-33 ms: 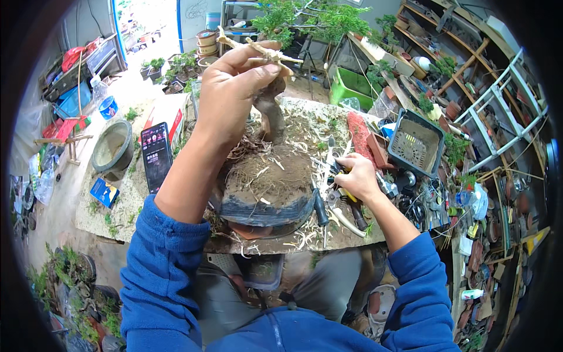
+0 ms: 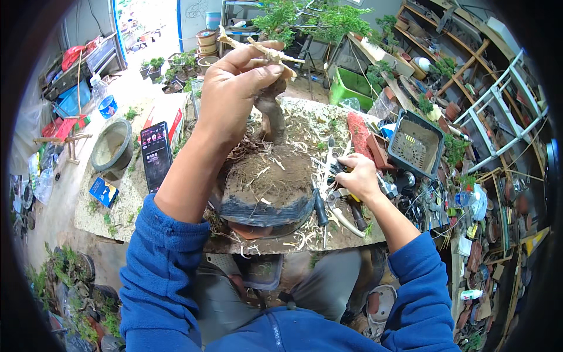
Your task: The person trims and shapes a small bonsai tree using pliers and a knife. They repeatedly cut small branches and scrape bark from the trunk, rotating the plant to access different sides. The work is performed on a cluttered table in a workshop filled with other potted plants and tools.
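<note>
My left hand (image 2: pixel 227 102) is raised at the top of a small bonsai tree, its fingers closed around a pale, bark-stripped branch (image 2: pixel 286 57). Below it the bent brown trunk (image 2: pixel 272 120) rises from a soil-covered root ball (image 2: pixel 267 173) in a dark, low container (image 2: pixel 258 210). To the right of the soil, my right hand (image 2: pixel 360 179) is down among the tools, fingers closed on a tool with a black and yellow handle (image 2: pixel 340 168). The palm hides much of that tool, so its kind is unclear. Beside it lies a tool with a dark teal handle (image 2: pixel 320 207).
Wood shavings (image 2: pixel 305 237) litter the worktable. On the left are a phone (image 2: pixel 156 157), a round grey pot (image 2: pixel 124 154) and a small blue box (image 2: pixel 104 192). A black plastic basket (image 2: pixel 415 141) stands on the right, with a green crate (image 2: pixel 350 88) behind the table.
Almost nothing differs. Both hands keep their places and grips, with only a very slight shift of the right hand at the tools.
</note>
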A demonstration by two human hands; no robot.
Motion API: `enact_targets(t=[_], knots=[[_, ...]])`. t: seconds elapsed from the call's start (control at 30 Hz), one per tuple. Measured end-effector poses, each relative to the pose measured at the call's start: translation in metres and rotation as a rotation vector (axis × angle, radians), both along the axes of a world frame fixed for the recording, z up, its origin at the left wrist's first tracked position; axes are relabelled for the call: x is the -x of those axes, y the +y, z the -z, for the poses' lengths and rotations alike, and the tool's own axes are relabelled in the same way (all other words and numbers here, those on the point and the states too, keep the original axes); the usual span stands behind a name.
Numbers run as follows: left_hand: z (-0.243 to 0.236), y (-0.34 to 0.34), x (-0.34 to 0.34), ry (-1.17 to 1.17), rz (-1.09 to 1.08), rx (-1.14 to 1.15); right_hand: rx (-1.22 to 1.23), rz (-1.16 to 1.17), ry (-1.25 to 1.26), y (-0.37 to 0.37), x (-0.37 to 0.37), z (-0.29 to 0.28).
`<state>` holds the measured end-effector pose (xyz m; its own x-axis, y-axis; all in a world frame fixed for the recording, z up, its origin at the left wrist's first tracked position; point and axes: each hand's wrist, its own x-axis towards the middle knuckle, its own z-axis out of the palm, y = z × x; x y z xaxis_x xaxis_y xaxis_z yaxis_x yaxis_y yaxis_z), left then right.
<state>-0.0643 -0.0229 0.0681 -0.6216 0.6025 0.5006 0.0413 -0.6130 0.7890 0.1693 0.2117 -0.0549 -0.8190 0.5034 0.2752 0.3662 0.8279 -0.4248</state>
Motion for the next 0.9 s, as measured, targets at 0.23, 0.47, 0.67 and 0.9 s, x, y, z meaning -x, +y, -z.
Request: enact_targets(t=[0.23, 0.47, 0.67, 0.9], knots=[[0.002, 0.004, -0.002, 0.050, 0.045, -0.024, 1.555, 0.171, 0.528, 0.013, 0.006, -0.117], [-0.002, -0.002, -0.009, 0.167, 0.008, 0.068, 0.673, -0.485, -0.159, -0.080, 0.037, -0.223], [-0.003, 0.007, -0.010, 0.153, -0.080, 0.061, 0.473, -0.497, -0.183, -0.096, 0.069, -0.257], [-0.002, 0.008, -0.008, 0.176, -0.111, 0.111, 0.434, -0.419, -0.196, -0.098, 0.073, -0.262]])
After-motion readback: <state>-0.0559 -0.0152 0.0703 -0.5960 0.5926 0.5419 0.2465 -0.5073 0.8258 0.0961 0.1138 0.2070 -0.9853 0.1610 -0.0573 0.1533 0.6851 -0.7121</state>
